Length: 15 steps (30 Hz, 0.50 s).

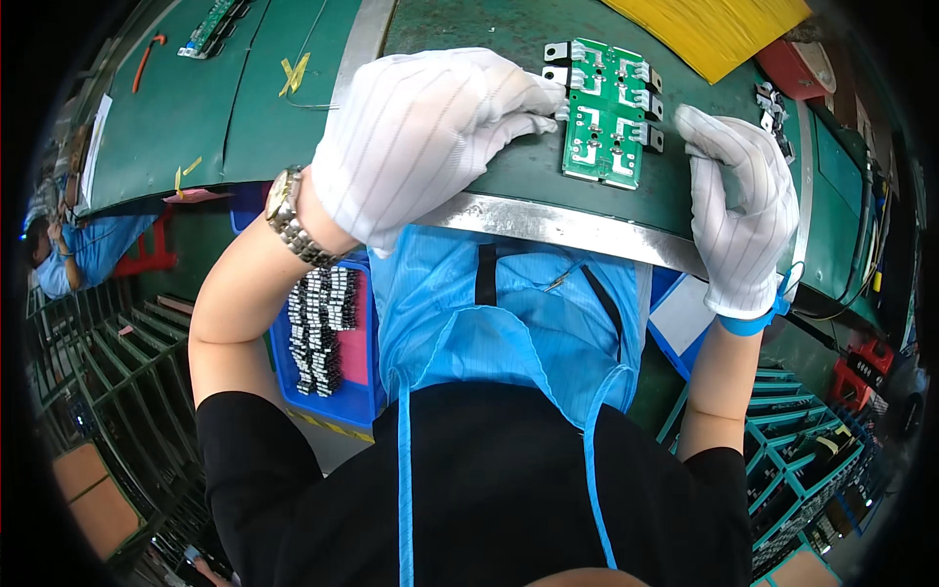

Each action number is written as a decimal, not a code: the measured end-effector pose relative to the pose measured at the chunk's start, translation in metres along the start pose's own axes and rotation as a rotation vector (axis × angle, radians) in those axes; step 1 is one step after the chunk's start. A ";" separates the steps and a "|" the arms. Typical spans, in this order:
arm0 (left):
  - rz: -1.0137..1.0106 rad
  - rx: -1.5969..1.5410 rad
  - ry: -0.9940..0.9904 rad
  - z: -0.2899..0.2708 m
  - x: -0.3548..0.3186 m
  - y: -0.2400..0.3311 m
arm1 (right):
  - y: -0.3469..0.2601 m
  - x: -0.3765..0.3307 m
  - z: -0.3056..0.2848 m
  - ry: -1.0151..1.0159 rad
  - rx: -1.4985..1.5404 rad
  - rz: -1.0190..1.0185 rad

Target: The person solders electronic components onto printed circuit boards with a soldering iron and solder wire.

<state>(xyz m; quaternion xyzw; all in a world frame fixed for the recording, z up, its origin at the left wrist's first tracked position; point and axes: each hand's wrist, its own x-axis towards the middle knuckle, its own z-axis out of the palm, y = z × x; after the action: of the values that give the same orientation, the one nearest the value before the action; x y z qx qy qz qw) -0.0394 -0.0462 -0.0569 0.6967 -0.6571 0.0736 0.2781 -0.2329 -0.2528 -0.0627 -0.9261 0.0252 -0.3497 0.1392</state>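
Note:
A green circuit board (602,127) lies on the bench, with black tab-shaped transistors (653,106) along both long sides. My left hand (440,127), in a white striped glove, reaches the board's left edge. Its thumb and forefinger close around the spot of the lowest left transistor; the fingertips hide its body, and only silvery legs show. To the right of the board, my gloved right hand (741,196) hovers apart from it, fingers loosely bent and spread from the thumb, holding nothing. A blue band circles that wrist.
The green bench (509,181) has a metal front edge. A yellow sheet (719,29) and a red container (794,68) stand at the far right, by loose small parts (773,110). A blue bin (357,391) holds rows of components below left. Another board (210,27) lies far left.

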 end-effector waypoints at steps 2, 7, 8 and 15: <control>0.027 -0.006 -0.010 0.004 0.002 -0.001 | 0.000 -0.001 0.000 0.004 0.000 0.005; 0.026 -0.037 0.009 0.012 0.004 -0.004 | -0.002 0.000 0.001 0.026 0.005 0.001; 0.032 -0.043 0.007 0.013 0.005 -0.004 | -0.001 0.000 0.001 0.026 -0.001 0.008; 0.035 -0.040 -0.025 0.010 0.008 -0.004 | 0.003 0.000 0.002 0.033 -0.003 -0.012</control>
<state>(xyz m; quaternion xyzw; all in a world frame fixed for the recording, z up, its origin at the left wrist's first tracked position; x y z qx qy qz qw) -0.0376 -0.0585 -0.0623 0.6804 -0.6739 0.0566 0.2825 -0.2316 -0.2552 -0.0647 -0.9206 0.0223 -0.3656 0.1353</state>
